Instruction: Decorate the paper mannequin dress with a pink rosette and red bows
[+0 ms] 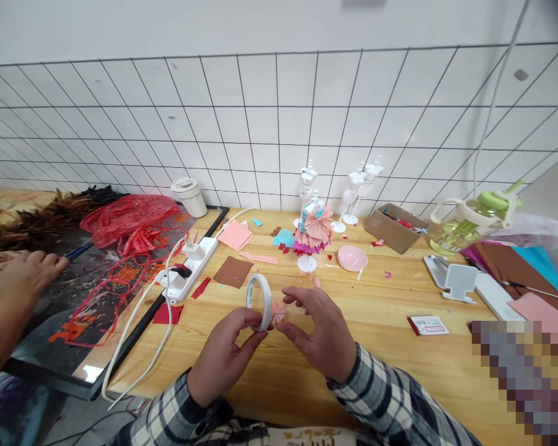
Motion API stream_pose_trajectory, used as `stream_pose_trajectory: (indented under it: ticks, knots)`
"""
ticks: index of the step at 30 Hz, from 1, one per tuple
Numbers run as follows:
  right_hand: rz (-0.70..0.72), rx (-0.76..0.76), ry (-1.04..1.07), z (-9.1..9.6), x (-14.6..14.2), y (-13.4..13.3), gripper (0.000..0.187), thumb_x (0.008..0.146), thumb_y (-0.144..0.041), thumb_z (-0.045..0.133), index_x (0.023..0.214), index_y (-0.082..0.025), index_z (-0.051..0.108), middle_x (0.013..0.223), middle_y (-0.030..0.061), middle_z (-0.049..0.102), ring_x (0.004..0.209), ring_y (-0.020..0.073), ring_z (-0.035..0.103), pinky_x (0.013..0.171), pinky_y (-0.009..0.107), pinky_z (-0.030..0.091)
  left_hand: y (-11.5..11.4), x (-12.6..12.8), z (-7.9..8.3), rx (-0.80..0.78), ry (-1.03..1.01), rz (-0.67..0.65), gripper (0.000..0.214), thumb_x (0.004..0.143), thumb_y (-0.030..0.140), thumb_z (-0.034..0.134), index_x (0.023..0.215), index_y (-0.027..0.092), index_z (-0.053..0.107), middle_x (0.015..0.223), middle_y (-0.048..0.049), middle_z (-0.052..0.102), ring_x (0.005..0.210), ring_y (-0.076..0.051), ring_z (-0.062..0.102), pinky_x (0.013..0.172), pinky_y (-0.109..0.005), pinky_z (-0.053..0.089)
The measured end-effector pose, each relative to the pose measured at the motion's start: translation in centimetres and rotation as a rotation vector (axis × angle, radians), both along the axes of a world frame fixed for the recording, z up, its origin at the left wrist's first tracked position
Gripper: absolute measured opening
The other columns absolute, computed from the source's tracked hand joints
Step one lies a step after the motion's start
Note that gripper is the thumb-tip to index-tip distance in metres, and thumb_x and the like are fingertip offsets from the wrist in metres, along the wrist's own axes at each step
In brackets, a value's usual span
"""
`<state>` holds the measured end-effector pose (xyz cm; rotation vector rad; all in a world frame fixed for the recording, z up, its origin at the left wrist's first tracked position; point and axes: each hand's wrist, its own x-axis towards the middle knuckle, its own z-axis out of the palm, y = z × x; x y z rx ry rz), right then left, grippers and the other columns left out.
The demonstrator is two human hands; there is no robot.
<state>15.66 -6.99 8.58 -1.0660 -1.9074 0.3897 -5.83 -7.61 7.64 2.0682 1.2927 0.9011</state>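
Observation:
My left hand pinches the lower rim of a white roll of tape, which stands upright on its edge above the wooden table. Just right of the roll is a small pleated pink paper piece, close to my left fingertips; what supports it I cannot make out. Facing it, my right hand has its thumb and fingers apart, their tips near the pleated paper. Beyond my hands stands a small white mannequin near a ruffled dress form in pink, magenta and blue paper with a pleated fan.
A power strip with white cables lies left. Brown paper, pink sheets and a pink bowl are ahead. A cardboard box, jug and phone stand stand right. Another person's hands are at far left.

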Motion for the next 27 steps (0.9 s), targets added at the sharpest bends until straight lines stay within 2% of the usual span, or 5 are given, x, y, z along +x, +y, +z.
stream_pose_trajectory:
  ticks: [4,14,18,22,27]
  knots:
    - [-0.020,0.037,-0.015,0.1,-0.5,0.3,0.031,0.090,-0.033,0.064,0.119,-0.023,0.060,0.102,0.0062,0.072,0.090,0.0205,0.064,0.080,0.036,0.051,-0.4,-0.4,0.1,0.082,0.105,-0.064,0.010,0.090,0.028,0.059,0.095,0.023,0.065,0.086,-0.0039,0.071,0.079,-0.018,0.066,0.072,-0.029,0.054]
    - [0.025,0.126,0.088,-0.7,-0.2,0.7,0.005,0.089,-0.026,0.066,0.093,-0.024,0.069,0.082,-0.0002,0.074,0.074,0.0141,0.065,0.072,0.029,0.048,-0.5,-0.7,0.4,0.058,0.104,-0.265,0.010,0.090,0.024,0.059,0.098,0.024,0.065,0.087,-0.0048,0.071,0.082,-0.018,0.066,0.072,-0.029,0.052]
    - [-0.015,0.183,0.005,-1.1,0.0,0.5,0.009,0.095,-0.024,0.056,0.091,-0.021,0.063,0.082,0.0031,0.070,0.075,0.0156,0.061,0.068,0.028,0.047,-1.1,-0.7,0.3,0.056,0.118,-0.299,0.009,0.090,0.023,0.057,0.096,0.023,0.064,0.085,-0.0047,0.071,0.081,-0.017,0.066,0.071,-0.028,0.052]
    - [-0.061,0.100,0.005,-1.0,-0.2,0.8,0.018,0.099,-0.023,0.044,0.086,-0.019,0.056,0.077,0.0036,0.062,0.071,0.0155,0.056,0.064,0.027,0.044,-2.0,-0.5,0.1,0.066,0.128,-0.290,0.023,0.085,0.016,0.056,0.108,0.021,0.059,0.096,-0.0067,0.072,0.085,-0.017,0.066,0.078,-0.029,0.051]
    - [0.001,0.146,-0.252,-0.2,-1.1,1.1,0.013,0.097,-0.021,0.047,0.088,-0.019,0.057,0.079,0.0018,0.062,0.069,0.0152,0.055,0.059,0.027,0.039,-1.8,0.5,-0.4,-0.118,0.150,-0.470,0.025,0.083,0.010,0.051,0.097,0.024,0.068,0.100,-0.0050,0.072,0.092,-0.019,0.065,0.084,-0.031,0.049]
